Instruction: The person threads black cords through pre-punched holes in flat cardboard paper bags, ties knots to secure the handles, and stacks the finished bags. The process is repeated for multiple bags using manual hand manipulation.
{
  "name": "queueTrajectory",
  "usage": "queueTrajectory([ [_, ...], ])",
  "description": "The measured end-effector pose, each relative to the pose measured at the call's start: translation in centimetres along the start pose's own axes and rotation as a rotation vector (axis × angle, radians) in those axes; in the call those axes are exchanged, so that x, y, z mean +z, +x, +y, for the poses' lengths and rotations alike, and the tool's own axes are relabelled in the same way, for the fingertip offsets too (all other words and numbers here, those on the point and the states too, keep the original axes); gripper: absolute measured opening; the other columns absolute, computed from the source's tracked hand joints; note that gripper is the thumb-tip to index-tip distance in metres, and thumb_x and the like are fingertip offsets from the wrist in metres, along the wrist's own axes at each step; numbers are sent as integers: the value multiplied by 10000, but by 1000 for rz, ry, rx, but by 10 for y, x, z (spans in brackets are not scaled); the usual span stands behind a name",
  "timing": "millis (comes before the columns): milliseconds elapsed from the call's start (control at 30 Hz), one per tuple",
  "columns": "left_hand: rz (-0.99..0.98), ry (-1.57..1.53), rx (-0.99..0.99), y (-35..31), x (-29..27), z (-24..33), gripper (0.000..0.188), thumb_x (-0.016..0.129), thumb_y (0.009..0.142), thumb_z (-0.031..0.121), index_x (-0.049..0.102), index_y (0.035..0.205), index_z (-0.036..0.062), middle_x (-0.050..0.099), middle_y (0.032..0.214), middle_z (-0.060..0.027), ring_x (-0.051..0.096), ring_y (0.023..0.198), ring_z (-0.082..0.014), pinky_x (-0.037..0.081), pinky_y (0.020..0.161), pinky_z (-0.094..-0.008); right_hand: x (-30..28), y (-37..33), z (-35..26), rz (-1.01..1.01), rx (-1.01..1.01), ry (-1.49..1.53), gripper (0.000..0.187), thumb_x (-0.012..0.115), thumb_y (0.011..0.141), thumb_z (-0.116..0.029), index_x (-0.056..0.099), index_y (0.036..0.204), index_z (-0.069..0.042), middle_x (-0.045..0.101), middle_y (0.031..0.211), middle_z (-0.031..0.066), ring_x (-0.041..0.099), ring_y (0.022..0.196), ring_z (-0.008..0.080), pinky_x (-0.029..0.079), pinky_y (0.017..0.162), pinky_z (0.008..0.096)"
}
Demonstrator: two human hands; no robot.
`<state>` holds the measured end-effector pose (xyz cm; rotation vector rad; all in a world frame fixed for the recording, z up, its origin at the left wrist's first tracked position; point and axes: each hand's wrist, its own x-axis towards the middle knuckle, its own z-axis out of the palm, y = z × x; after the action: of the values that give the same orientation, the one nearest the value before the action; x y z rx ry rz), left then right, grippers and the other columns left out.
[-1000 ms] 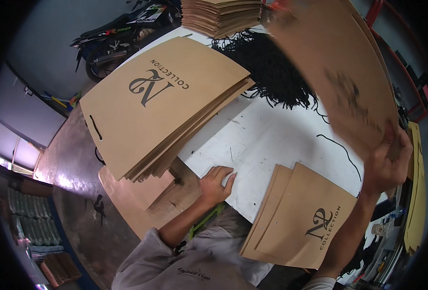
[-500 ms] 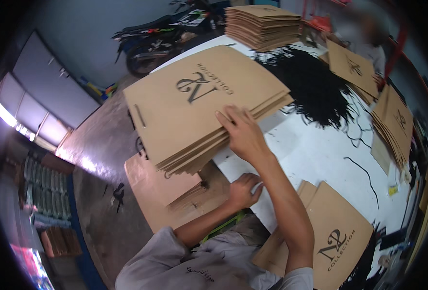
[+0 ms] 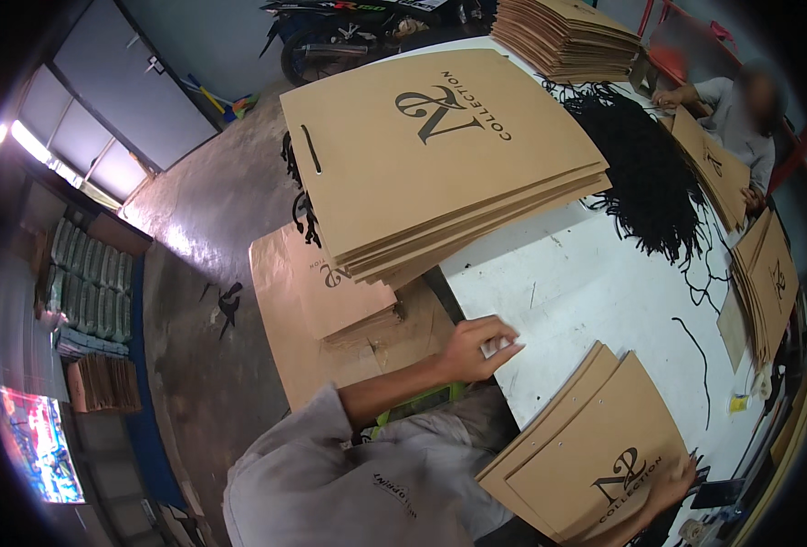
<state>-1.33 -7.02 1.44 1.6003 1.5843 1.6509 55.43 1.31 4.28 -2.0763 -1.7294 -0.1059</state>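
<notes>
My left hand (image 3: 481, 349) hovers by the near edge of the white table, fingers loosely curled and thumb apart, with nothing visible in it. At the lower right, my right hand (image 3: 670, 485) lies across the printed corner of a flat brown paper bag (image 3: 595, 438). Its fingers reach the bag's right edge beside black cords (image 3: 701, 467); blur hides whether they grip anything. Under that bag another one sticks out. Ahead of my left hand stands a stack of brown paper bags (image 3: 358, 173), the top one with a black cord handle threaded through its left edge.
Behind lies a heap of black cords (image 3: 641, 173) on the white table (image 3: 549, 264). A taller bag stack (image 3: 563, 41) stands beyond it. A co-worker (image 3: 732, 118) sits at the far right near more bags (image 3: 766, 283). Brown bags (image 3: 331, 292) lie low on the left; a motorcycle (image 3: 358, 36) is parked behind.
My right hand has left the large bag stack and moved down right to the bags there. My left hand has shifted slightly right, its thumb and fingers now apart. The view has turned.
</notes>
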Motion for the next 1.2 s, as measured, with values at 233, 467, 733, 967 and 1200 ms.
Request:
queueTrajectory([
  [233, 903, 290, 142, 28, -183, 82, 17, 640, 986, 24, 646, 975, 12, 586, 860, -2, 506, 754, -77, 402, 706, -220, -22, -80, 236, -51, 481, -526, 572, 656, 894, -659, 777, 1240, -220, 740, 1187, 204, 704, 1078, 450, 569, 848, 611],
  [467, 707, 185, -220, 61, -252, 52, 215, 736, 952, 134, 755, 1085, -35, 698, 852, -9, 588, 740, -71, 474, 694, -231, -35, -74, 178, -74, 484, -413, 397, 696, 920, -479, 785, 1232, -251, 744, 1181, 192, 689, 1092, 435, 509, 886, 677],
  [733, 528, 666, -495, 89, -285, 70, 281, 763, 809, 207, 787, 961, -28, 738, 746, -78, 679, 656, -139, 544, 668, -302, -46, -87, 137, 64, 433, -416, 306, 720, 883, -393, 837, 1087, -198, 769, 1039, 201, 708, 972, 460, 507, 852, 681],
  [967, 675, 977, -150, 98, -297, 99, 251, 718, 795, 178, 741, 975, 5, 750, 930, -150, 727, 929, -247, 554, 834, -360, -39, -91, 154, 267, 274, -407, 283, 727, 865, -401, 862, 968, -175, 781, 858, 170, 730, 770, 427, 540, 724, 628],
  [1200, 714, 1331, 624, 73, -239, 135, 361, 711, 790, 54, 683, 1150, 42, 605, 1315, -184, 607, 1177, -385, 496, 984, -517, -58, -101, 58, 452, 108, 61, 347, 699, 1026, -321, 741, 1054, 22, 769, 1042, 156, 729, 911, 283, 564, 848, 364],
])
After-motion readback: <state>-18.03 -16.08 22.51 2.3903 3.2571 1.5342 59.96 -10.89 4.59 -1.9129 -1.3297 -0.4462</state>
